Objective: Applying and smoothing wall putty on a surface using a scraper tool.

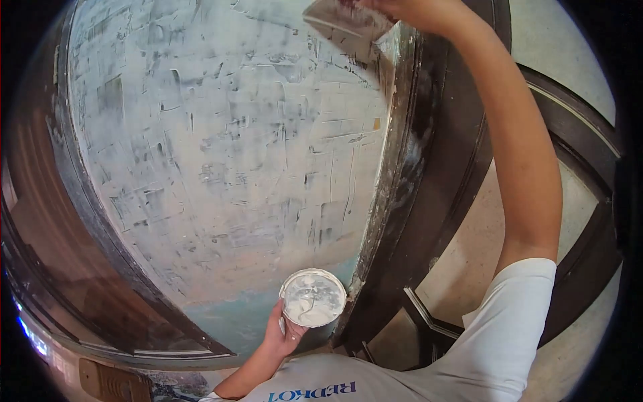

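My left hand (287, 335) is wrapped round the side of a round tub (284, 320) low in front of me. White filler paste (318, 315) lies in its bottom and smears its inner wall. At the top edge, my raised right hand (418, 12) grips a wide putty knife (345, 21), its flat blade against the upper right part of the wall panel (228, 141). Patchy white paste covers that panel, with darker streaks and ridges showing through. The picture's edge cuts off part of the right hand and the knife's handle.
Dark wooden trim (408, 154) runs down the panel's right side, and a worn dark frame (110, 221) borders its left. Brown curved woodwork (60, 221) stands farther left. A brown wooden piece (110, 380) sits at the lower left.
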Demonstrator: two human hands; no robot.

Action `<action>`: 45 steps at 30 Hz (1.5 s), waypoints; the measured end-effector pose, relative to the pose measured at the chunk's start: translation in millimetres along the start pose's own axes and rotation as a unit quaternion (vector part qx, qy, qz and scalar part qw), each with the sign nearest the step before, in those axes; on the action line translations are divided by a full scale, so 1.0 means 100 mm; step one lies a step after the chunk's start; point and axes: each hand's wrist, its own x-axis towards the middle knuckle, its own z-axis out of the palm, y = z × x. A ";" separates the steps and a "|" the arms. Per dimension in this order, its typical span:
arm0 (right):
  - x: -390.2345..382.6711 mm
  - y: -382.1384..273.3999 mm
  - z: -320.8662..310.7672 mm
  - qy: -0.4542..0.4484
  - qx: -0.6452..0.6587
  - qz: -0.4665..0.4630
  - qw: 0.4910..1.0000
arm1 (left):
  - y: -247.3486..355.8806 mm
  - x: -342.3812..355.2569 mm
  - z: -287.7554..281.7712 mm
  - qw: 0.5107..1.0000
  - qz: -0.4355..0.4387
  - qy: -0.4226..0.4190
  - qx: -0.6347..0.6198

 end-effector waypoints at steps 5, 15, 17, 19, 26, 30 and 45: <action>0.00 -0.08 0.01 0.094 -0.046 0.039 0.994 | 0.01 0.01 0.03 1.000 -0.007 0.000 0.014; -1.41 -1.06 1.13 0.134 -0.143 0.056 0.979 | 0.03 -0.04 -0.01 0.999 -0.029 -0.032 -0.004; -1.47 -1.14 0.89 0.112 -0.136 0.073 0.982 | 0.06 -0.07 0.00 0.999 -0.024 -0.021 0.005; -1.38 -1.09 0.65 0.090 -0.128 0.091 0.984 | 0.08 -0.08 0.00 1.000 -0.019 -0.010 0.013; -0.74 -0.36 0.46 -0.183 0.011 0.098 0.978 | 0.06 -0.06 0.03 1.000 -0.018 -0.015 0.010; -0.46 0.15 0.38 -0.093 -0.013 0.067 0.993 | 0.02 -0.04 0.04 1.000 -0.030 -0.006 -0.002; -0.89 -0.74 0.63 -0.309 0.139 0.069 0.938 | 0.03 -0.01 0.06 0.999 -0.029 -0.003 0.037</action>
